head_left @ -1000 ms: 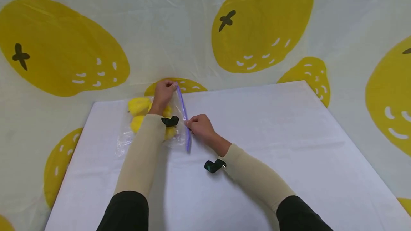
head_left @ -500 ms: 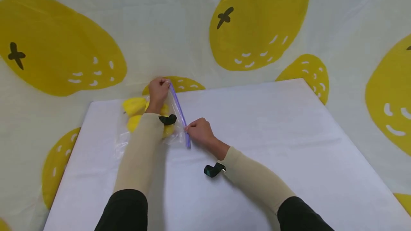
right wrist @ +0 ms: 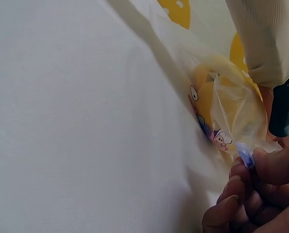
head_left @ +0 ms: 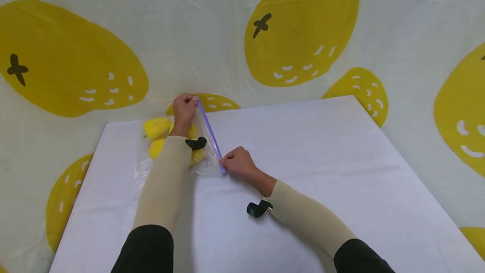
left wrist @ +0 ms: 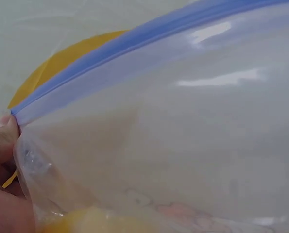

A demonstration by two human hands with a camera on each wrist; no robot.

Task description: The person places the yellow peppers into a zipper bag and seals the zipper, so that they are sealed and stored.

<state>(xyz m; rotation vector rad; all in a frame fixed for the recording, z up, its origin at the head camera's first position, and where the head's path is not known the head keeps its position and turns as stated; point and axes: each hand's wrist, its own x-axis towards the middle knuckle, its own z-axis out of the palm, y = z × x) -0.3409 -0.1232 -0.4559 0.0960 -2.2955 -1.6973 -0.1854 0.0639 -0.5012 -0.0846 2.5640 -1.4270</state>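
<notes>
A clear zip bag (head_left: 204, 144) with a purple-blue zip strip (head_left: 209, 132) lies at the back left of the table, its strip edge raised. Several yellow, rounded, fruit-like things (head_left: 157, 129) are inside it, partly covered by the left forearm. My left hand (head_left: 184, 113) pinches the far corner of the bag at the strip's end; the left wrist view shows the thumb (left wrist: 7, 127) there, with the strip stretched away to the right. Near the strip's other end, my right hand (head_left: 239, 164) pinches it between thumb (right wrist: 275, 165) and forefinger. Cartoon prints (right wrist: 222, 138) show on the bag.
The bag rests on a white-covered table (head_left: 303, 172). Behind the table's back edge hangs a pale sheet (head_left: 197, 33) with large yellow fruit prints. Dark wrist cameras (head_left: 259, 208) sit on both sleeves.
My right hand has slid along the zip strip toward its near end. My left hand, holding the far corner, has shifted slightly left, and the strip now slants more.
</notes>
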